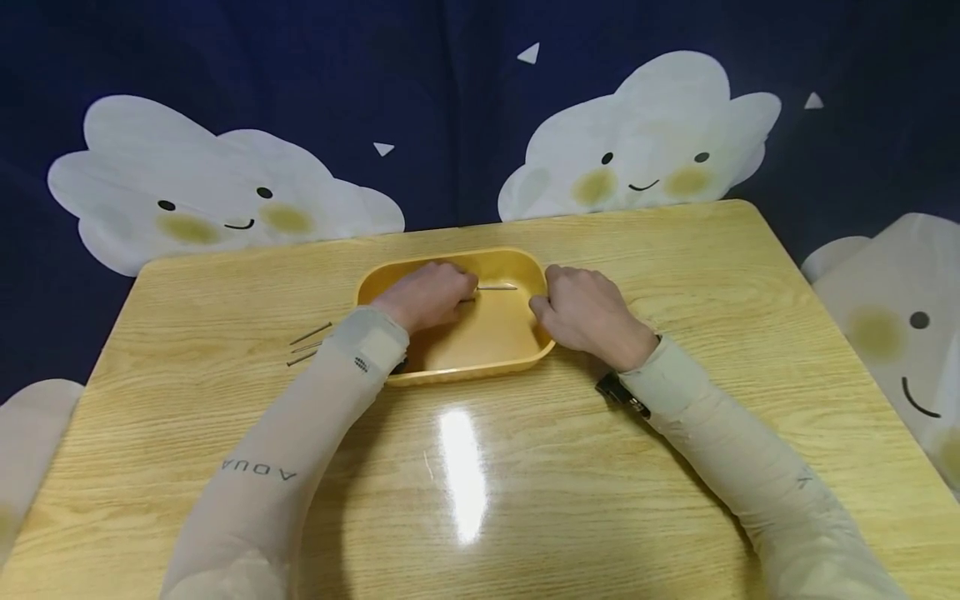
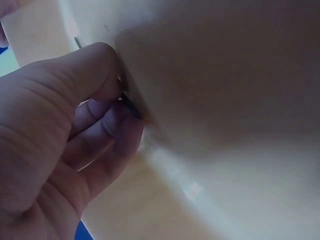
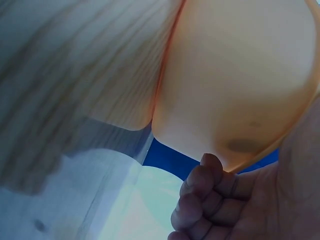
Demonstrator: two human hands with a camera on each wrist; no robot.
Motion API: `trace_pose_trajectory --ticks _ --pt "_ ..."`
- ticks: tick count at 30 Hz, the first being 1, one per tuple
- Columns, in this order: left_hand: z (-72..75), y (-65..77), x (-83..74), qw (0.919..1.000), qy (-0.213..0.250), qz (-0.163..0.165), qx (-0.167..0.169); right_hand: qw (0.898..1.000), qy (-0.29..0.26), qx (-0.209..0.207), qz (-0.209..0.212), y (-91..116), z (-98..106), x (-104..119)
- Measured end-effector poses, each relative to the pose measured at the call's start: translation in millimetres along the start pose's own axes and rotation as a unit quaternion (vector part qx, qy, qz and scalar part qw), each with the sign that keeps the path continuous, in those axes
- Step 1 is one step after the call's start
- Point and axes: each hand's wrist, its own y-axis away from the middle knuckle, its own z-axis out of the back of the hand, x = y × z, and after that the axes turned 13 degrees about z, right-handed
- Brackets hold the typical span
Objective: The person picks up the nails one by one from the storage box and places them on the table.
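Observation:
In the head view my left hand (image 1: 429, 293) reaches down inside a yellow plastic tray (image 1: 465, 375). The left wrist view shows its thumb and fingers pinching a thin dark nail (image 2: 131, 106), most of it hidden by the fingers. Just right of that hand, another nail (image 1: 498, 287) lies on the tray's floor. At the tray's right end, my right hand (image 1: 588, 312) grips the rim, thumb on the inner side. From the right wrist view, its curled fingers (image 3: 202, 182) are seen against the tray's wall (image 3: 235, 100).
Several loose nails (image 1: 303, 343) lie on the wooden table (image 1: 540, 483), left of the tray and close to my left sleeve (image 1: 300, 433). A dark blue cloth (image 1: 450, 100) printed with clouds hangs behind the table's far edge.

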Motion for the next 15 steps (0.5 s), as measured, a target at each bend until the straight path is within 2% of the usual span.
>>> trace_pose_trajectory --ticks 15 --pt "2.5 0.4 -2.9 0.9995 -0.005 0.003 0.030 1.000 -0.002 0.007 -0.002 -0.7 -0.7 -1.0"
